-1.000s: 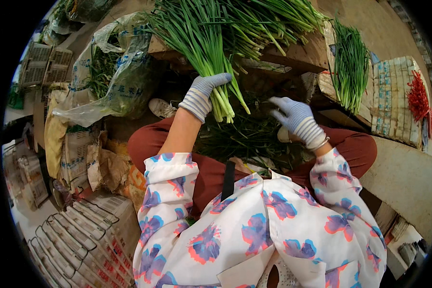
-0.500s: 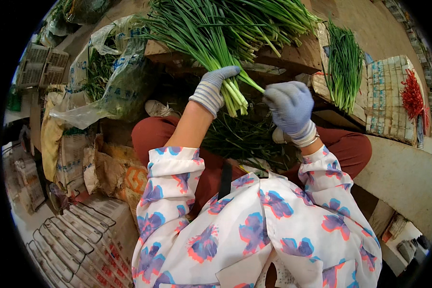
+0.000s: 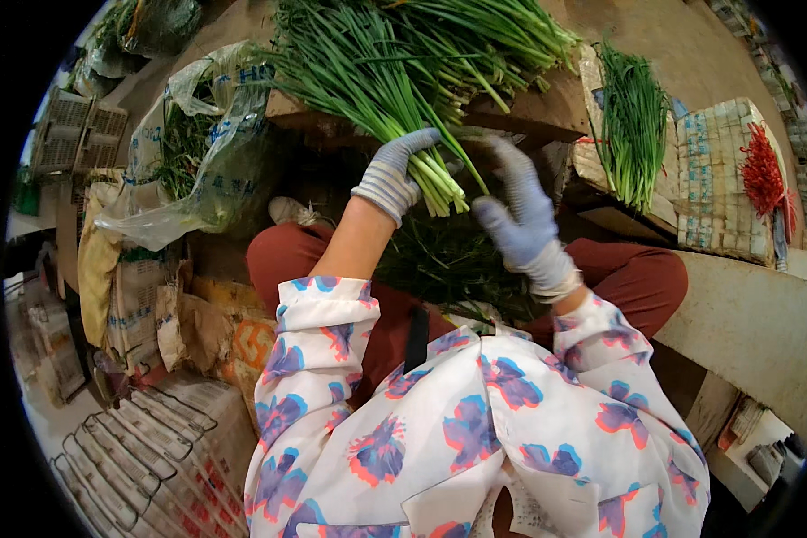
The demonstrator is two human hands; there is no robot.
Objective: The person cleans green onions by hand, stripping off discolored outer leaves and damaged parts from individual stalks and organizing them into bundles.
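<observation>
My left hand (image 3: 391,177), in a striped grey-blue glove, is closed round a bunch of garlic chives (image 3: 439,186). The pale stem ends point down toward me, and the long green leaves lie back over the pile of chives (image 3: 502,40) on a low wooden stand (image 3: 533,108). One chive stalk (image 3: 472,169) splays out to the right of the bunch. Beside it is my right hand (image 3: 527,224), gloved too, its thumb and fingers spread and the fingertips blurred. I see nothing held in it.
Dark green trimmings (image 3: 453,269) cover the floor between my knees. At right are a neat chive bundle (image 3: 634,130), a wrapped block (image 3: 722,179) and red ties (image 3: 763,170). At left stand a clear plastic bag (image 3: 211,175) of greens and a crate with wire handles (image 3: 166,439).
My right hand has opened from a closed grip on the single stalk, its fingers now spread. The stalk hangs more steeply beside the bunch. My left hand keeps its hold.
</observation>
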